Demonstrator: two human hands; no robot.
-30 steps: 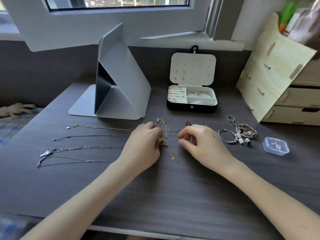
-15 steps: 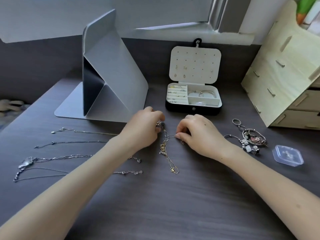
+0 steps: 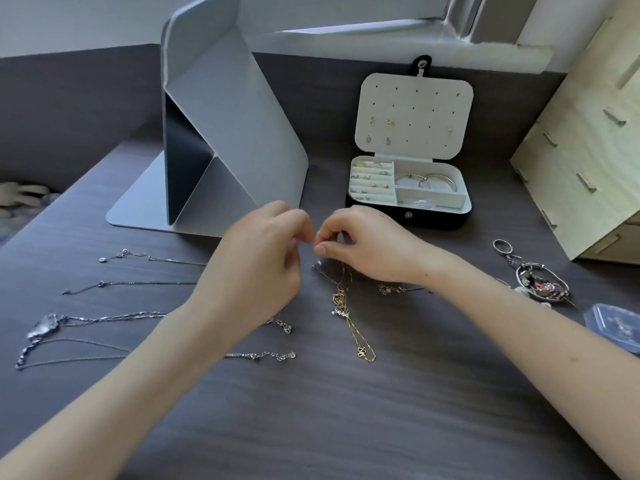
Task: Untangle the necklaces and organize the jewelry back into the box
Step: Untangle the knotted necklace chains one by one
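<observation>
**A:** How far along is it?

**B:** Partway, I'd say. Several silver chains (image 3: 114,317) lie in separate straight rows on the left of the desk (image 3: 311,427), so those look sorted. None of them is in the box (image 3: 408,218) yet.

**A:** And the knot?

**B:** The tangle (image 3: 341,299) sits mid-desk, in front of the box: thin gold links bunched into a lump, with one tail running toward the person and ending in a small gold pendant. Its top strands rise to the right hand (image 3: 367,247), which pinches them between thumb and forefinger.

**A:** The left hand (image 3: 263,258)?

**B:** Its fingers are curled, tips meeting the right's. They're blurred, so I can't tell if they hold a strand.

**A:** What's left?

**B:** Freeing that knot, then the pile (image 3: 540,282) on the right: rings, a beaded bracelet and hoops heaped together. Then everything goes in.

**A:** The box itself?

**B:** It's open, a black shell with pale lining. The lid (image 3: 414,98) stands upright, dotted with holes and a few earrings (image 3: 372,121). A metal bangle (image 3: 426,180) lies in the right compartment, and small studs sit in the ridged left one.
</observation>
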